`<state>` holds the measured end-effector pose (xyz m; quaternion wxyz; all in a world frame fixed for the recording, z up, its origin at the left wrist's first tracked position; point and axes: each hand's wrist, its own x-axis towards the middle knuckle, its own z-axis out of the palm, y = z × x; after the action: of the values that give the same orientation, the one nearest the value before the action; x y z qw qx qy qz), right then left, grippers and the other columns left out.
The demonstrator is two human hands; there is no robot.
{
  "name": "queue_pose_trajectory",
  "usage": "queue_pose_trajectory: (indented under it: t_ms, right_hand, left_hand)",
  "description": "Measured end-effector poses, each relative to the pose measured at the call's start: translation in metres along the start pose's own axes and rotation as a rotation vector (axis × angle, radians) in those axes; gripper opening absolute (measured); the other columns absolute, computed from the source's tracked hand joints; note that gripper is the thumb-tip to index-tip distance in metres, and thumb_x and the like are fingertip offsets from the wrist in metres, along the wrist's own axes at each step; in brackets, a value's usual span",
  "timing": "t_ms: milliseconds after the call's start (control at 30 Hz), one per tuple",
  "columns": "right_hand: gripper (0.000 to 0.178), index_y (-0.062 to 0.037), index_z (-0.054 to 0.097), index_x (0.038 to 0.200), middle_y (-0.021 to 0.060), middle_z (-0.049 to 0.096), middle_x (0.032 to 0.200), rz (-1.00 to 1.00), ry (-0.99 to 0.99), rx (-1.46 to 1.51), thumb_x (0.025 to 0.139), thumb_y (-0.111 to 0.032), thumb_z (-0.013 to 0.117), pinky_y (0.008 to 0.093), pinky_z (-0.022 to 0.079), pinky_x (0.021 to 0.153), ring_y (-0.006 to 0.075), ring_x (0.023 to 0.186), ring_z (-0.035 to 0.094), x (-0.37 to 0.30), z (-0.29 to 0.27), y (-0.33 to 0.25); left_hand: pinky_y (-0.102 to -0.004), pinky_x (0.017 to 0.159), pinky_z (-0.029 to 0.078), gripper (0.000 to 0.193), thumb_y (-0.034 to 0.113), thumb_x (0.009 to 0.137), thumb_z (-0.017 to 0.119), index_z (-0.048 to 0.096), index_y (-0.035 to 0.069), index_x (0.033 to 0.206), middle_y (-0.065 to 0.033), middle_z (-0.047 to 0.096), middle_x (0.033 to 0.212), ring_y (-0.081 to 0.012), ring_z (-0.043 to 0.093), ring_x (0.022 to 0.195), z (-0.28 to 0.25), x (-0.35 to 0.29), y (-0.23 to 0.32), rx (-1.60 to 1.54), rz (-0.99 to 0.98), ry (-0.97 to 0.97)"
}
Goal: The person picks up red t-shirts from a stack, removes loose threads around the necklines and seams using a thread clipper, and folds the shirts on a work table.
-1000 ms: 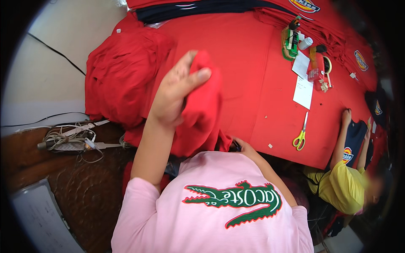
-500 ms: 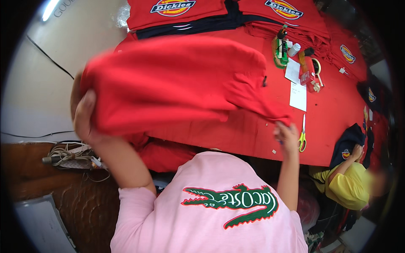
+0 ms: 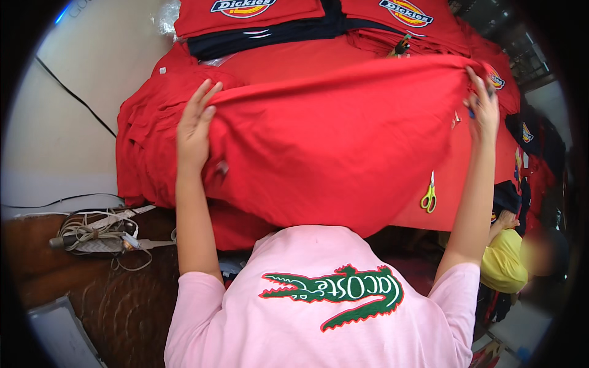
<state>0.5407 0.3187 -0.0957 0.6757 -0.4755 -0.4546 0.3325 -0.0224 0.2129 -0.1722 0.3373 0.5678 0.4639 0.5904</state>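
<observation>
A wide red garment (image 3: 331,141) is stretched out in the air above the table, between my two hands. My right hand (image 3: 485,113) pinches its upper right corner. A small blue thing shows against that hand, too little of it to name. At the garment's left edge is my left hand (image 3: 195,132), its fingers spread and pointing up, the thumb beside the cloth. A small dark tag-like spot, blurred, shows near the garment's lower left. Yellow-green scissors (image 3: 429,197) lie on the red tabletop (image 3: 423,216), left of my right forearm.
A heap of red cloth (image 3: 144,135) lies at the left. Folded red garments (image 3: 294,9) with printed badges, and a navy one (image 3: 264,40), are stacked at the back. Bundled cables (image 3: 101,230) lie at the lower left. A person in a yellow top (image 3: 506,260) sits at the right.
The garment has been spread wider and dropped lower toward me. My right hand has moved up and right with its corner, my left hand rightward. The garment now covers the papers and tape dispenser.
</observation>
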Motion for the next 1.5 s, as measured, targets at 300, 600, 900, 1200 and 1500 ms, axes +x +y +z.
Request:
queue_pose_trajectory:
  t_ms: [300, 600, 900, 1200, 1500]
  right_hand:
    - [0.071, 0.0015, 0.050, 0.146, 0.0081, 0.067, 0.108, 0.266, -0.300, -0.693, 0.091, -0.031, 0.081, 0.0327, 0.054, 0.077, 0.0154, 0.091, 0.061, -0.128, -0.004, 0.165]
    - [0.040, -0.0116, 0.057, 0.131, 0.0140, 0.065, 0.110, 0.201, -0.485, -1.051, 0.093, -0.009, 0.068, 0.0436, 0.056, 0.083, 0.0322, 0.096, 0.068, -0.315, 0.006, 0.176]
    - [0.027, -0.0091, 0.065, 0.121, 0.0139, 0.068, 0.109, 0.065, -0.259, -1.243, 0.094, -0.007, 0.066, 0.0429, 0.055, 0.083, 0.0322, 0.095, 0.069, -0.189, -0.087, 0.212]
    - [0.034, 0.0039, 0.064, 0.126, 0.0007, 0.064, 0.100, 0.359, -0.125, -0.648, 0.094, -0.003, 0.073, 0.0241, 0.049, 0.082, 0.0079, 0.089, 0.059, -0.264, -0.111, 0.205]
    - [0.039, -0.0018, 0.066, 0.133, -0.0004, 0.064, 0.097, 0.503, -0.299, -0.478, 0.095, -0.008, 0.074, 0.0222, 0.050, 0.071, 0.0060, 0.078, 0.057, -0.285, 0.018, 0.159]
  left_hand:
    - [-0.0387, 0.112, 0.044, 0.038, 0.001, 0.095, 0.063, 0.067, 0.007, 0.132, -0.0194, 0.056, 0.148, -0.0316, 0.056, 0.135, -0.053, -0.101, -0.136, 0.633, -0.275, -0.205]
    - [-0.0415, 0.109, 0.046, 0.055, -0.004, 0.090, 0.061, 0.059, 0.014, 0.143, -0.0155, 0.055, 0.144, -0.0336, 0.059, 0.123, -0.047, -0.144, -0.142, 0.880, -0.261, -0.044]
    - [-0.0399, 0.089, 0.053, 0.030, -0.005, 0.086, 0.062, 0.066, 0.007, 0.113, -0.0114, 0.064, 0.099, -0.0281, 0.066, 0.093, -0.019, -0.145, -0.140, 0.782, -0.310, -0.206]
    - [-0.0316, 0.094, 0.054, 0.033, 0.000, 0.095, 0.062, 0.057, 0.003, 0.128, -0.0128, 0.070, 0.118, -0.0226, 0.069, 0.114, 0.013, -0.206, -0.138, -0.558, -0.923, 0.482]
    - [-0.0299, 0.099, 0.051, 0.038, -0.001, 0.098, 0.064, 0.060, 0.003, 0.135, -0.0067, 0.067, 0.119, -0.0150, 0.066, 0.107, 0.058, -0.162, -0.155, -0.766, -0.802, 0.716]
